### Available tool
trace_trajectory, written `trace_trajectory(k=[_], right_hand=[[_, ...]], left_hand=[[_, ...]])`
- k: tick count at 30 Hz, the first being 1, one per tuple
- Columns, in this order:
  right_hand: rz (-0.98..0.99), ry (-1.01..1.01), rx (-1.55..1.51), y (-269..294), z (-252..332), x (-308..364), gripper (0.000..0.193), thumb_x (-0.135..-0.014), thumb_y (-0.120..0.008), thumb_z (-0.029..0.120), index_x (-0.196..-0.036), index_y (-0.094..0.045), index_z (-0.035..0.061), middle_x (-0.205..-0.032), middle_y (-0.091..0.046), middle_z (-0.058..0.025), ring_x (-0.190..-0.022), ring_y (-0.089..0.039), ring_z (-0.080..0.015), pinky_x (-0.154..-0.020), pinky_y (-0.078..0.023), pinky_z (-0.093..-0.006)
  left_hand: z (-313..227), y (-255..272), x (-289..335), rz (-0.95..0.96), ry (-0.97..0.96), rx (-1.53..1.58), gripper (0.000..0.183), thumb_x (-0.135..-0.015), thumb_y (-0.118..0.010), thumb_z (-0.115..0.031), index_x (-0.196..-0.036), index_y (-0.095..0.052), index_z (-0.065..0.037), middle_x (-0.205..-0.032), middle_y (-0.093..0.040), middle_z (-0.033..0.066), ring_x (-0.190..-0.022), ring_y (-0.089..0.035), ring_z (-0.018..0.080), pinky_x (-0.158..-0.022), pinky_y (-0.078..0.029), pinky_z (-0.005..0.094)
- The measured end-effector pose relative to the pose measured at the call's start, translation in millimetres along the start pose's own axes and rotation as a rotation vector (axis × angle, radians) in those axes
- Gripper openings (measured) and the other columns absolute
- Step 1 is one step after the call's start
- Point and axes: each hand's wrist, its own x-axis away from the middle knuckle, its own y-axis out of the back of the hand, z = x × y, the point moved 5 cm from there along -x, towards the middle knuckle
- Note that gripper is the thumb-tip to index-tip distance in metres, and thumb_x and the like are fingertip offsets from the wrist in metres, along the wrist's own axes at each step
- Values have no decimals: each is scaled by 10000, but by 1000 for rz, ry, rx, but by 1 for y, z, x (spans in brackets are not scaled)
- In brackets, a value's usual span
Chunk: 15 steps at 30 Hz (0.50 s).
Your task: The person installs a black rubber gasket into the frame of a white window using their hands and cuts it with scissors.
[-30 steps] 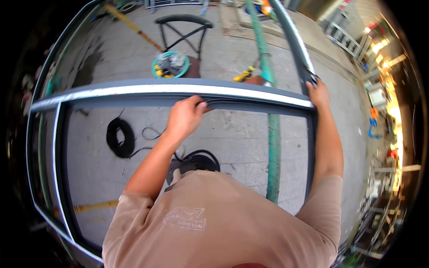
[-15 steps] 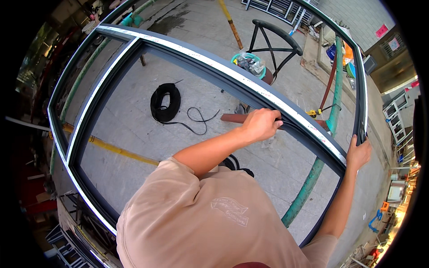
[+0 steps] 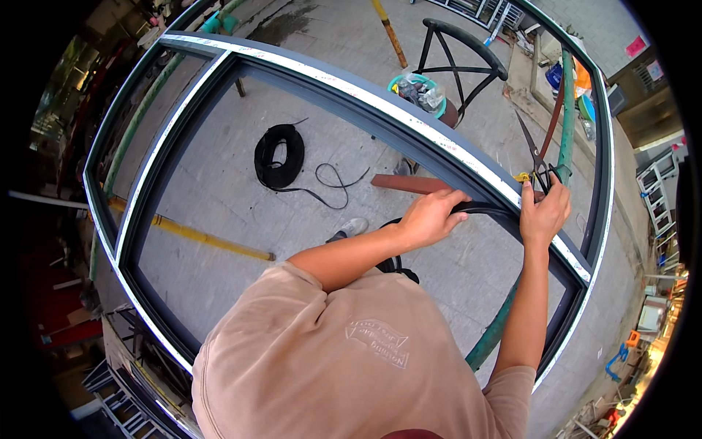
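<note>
A large dark window frame (image 3: 330, 77), its face covered with white film, spans the view around my body. My left hand (image 3: 430, 218) is closed on a black rubber seal strip (image 3: 481, 208) beside the frame's middle rail. The strip runs from my fingers toward my right hand and stands a little off the rail. My right hand (image 3: 545, 214), over the rail's right part, grips a pair of dark scissors (image 3: 534, 148). Their blades point away from me and look slightly parted. Part of the handles is hidden by my fingers.
A coil of black strip (image 3: 279, 156) lies on the floor inside the frame, with a loose tail. Beyond the rail are a teal basin (image 3: 436, 104) of small packets and a black metal chair (image 3: 468, 66). Green pipes (image 3: 567, 121) and a yellow pole (image 3: 212, 240) pass beneath the frame.
My right hand has moved left from the frame's right side to the middle rail, and the scissors now show clearly. The strip at my left hand has come away from the rail.
</note>
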Motion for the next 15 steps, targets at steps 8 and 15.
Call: trace_trajectory(k=[8,15], right_hand=[[120,-150,-63,-3,7,-1,557,-932,-806,386,-1343,-721,20,-1240,-706,-197,-1183,-682,-436,-1061,-517,-534],[48,-103,-51,-5,0,-2,569,-905,-816,429,-1307,-747,32,-1228,-726,-215,-1172,-698,-431,-1047,-538,-533]], left_hand=[[12,-11,6,9,64,93,398,-1035,-791,-180,-1362,-590,-80,-1224,-766,218,-1130,-745,451,-931,-597,527],[11,-11,-3,-61,-37,87,332,-1038,-778,-158,-1334,-663,-61,-1167,-778,218,-1104,-762,424,-928,-599,497]])
